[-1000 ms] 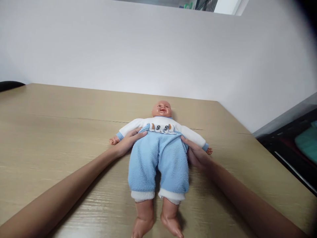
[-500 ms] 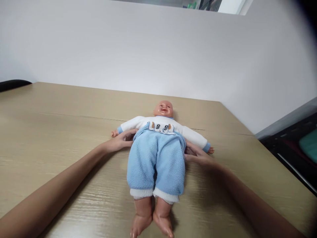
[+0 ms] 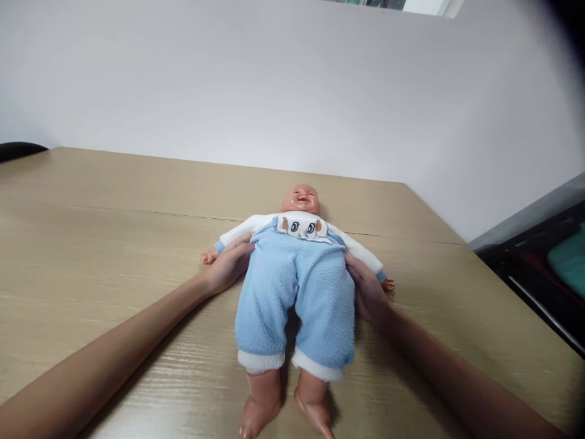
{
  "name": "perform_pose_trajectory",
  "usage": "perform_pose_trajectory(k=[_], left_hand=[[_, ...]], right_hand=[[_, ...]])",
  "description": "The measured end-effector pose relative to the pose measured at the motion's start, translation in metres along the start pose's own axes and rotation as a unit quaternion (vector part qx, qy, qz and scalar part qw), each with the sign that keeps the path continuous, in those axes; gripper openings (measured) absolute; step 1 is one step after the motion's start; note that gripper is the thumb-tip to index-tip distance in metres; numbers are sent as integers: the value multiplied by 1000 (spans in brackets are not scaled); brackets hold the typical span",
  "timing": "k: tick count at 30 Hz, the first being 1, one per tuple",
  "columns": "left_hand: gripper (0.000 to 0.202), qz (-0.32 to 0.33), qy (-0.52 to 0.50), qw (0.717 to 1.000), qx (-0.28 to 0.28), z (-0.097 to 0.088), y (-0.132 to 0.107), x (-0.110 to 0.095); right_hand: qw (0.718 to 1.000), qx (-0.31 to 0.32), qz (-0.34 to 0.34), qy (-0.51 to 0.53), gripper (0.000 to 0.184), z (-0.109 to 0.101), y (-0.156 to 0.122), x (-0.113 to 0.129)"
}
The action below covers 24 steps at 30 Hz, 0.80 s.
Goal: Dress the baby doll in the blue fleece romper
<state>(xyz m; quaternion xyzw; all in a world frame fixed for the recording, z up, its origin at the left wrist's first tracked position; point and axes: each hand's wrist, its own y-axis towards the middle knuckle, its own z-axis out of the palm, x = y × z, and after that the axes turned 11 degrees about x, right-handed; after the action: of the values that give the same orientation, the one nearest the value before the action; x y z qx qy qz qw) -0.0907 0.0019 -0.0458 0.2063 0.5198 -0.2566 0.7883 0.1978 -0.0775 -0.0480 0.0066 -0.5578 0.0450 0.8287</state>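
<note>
A baby doll (image 3: pixel 292 286) lies on its back on the wooden table, its head at the far end and its bare feet towards me. It wears light blue fleece pants (image 3: pixel 269 292) and a white top with blue cuffs; a face with two eyes is stitched on the bib (image 3: pixel 302 228). My left hand (image 3: pixel 231 263) holds the doll's left-of-view side at the waist, fingers tucked against the fabric. On the opposite side, my right hand (image 3: pixel 369 291) grips the waist below the doll's sleeve. Both sets of fingertips are hidden by the doll.
The wooden table (image 3: pixel 114 244) has a seam across it behind the doll's shoulders. A pale wall (image 3: pixel 228 79) rises behind its far edge. At the right stands a dark rack or cart (image 3: pixel 516 268) with a teal item (image 3: pixel 569 262). A black curved object (image 3: pixel 21 149) shows at the far left.
Both hands have pressed in closer around the doll's waist. The doll's hips look slightly raised, and its legs have spread a little apart. The view has tilted slightly.
</note>
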Motion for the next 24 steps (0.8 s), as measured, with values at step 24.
perform_pose_trajectory(k=[24], left_hand=[[44, -48, 432, 900, -39, 6, -13, -16]], right_hand=[[963, 0, -17, -269, 41, -26, 4, -6]])
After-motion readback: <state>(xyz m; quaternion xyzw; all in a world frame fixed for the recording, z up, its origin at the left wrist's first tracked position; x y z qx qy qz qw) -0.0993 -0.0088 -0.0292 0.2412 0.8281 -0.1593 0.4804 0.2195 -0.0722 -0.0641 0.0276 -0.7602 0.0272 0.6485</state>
